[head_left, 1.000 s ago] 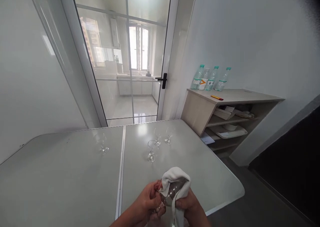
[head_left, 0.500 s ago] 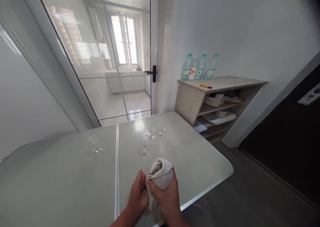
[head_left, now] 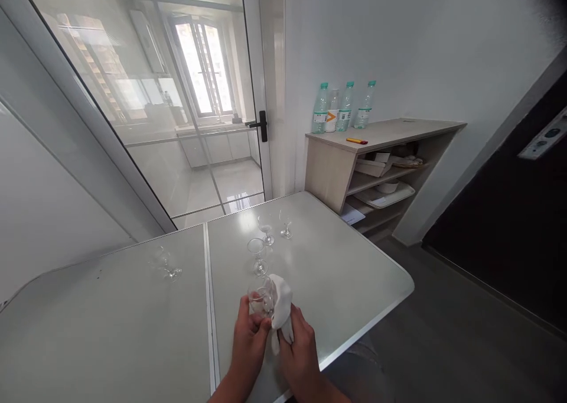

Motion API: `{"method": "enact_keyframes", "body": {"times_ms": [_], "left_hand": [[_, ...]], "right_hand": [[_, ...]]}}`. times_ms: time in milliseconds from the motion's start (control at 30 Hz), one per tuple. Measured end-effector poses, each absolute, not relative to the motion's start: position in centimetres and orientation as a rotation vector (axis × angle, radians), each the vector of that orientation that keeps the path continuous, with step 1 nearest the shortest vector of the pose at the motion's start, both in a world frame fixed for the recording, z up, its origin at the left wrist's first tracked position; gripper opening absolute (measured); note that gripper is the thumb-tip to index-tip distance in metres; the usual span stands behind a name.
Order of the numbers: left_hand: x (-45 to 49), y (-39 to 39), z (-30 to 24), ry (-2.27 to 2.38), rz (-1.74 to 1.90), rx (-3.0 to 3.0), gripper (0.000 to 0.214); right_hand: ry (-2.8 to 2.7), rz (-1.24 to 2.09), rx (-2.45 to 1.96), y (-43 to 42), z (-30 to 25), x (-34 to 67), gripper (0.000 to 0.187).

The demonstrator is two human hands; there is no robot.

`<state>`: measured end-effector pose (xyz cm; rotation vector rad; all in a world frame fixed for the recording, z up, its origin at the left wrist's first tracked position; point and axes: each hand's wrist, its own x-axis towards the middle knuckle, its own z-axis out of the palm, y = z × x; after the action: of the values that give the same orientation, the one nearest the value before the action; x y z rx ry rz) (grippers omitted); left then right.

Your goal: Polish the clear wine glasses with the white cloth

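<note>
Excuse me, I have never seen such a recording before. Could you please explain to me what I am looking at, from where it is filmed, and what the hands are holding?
No robot arm is at work here: these are a person's bare hands. The view comes from a camera worn on that person's head, looking forward and down. The left hand holds a clear glass, and the right hand holds a white cloth against it. On the pale table stand four more stemmed glasses: three right of the metal strip, one left of it. Beyond the table, bottles with green caps stand on a wooden cabinet.
</note>
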<state>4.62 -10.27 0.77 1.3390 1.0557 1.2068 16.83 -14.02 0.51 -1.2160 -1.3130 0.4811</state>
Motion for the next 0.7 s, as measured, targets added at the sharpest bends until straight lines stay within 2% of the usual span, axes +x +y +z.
{"method": "enact_keyframes", "body": {"times_ms": [100,267,400,500,600,700], "left_hand": [[4.5,-10.0,1.1,1.14,1.251,1.357,0.039],[4.4,-9.9,1.5,1.156,1.258,1.397,0.041],[4.6,-10.4,1.4,1.007,1.185,1.339,0.06],[4.7,-10.3,1.3,0.896,1.176,1.321,0.069],[4.6,-10.0,1.1,0.901,1.194,1.316,0.069],[4.1,-9.7,0.7,0.975,1.172,1.376,0.062]], "right_hand": [[-1.355,0.45,-1.167,-14.1,1.1,16.6,0.052],[-1.347,0.494,-1.15,-13.8,0.3,17.2,0.049],[-1.338,0.514,-1.199,-13.3,-0.6,18.4,0.06],[-1.565,0.478,-1.212,-13.2,0.0,19.0,0.064],[-1.716,0.483,-1.203,-13.3,1.0,19.0,0.06],[-1.664,0.677,-1.205,-13.4,1.2,19.1,0.041]]}}
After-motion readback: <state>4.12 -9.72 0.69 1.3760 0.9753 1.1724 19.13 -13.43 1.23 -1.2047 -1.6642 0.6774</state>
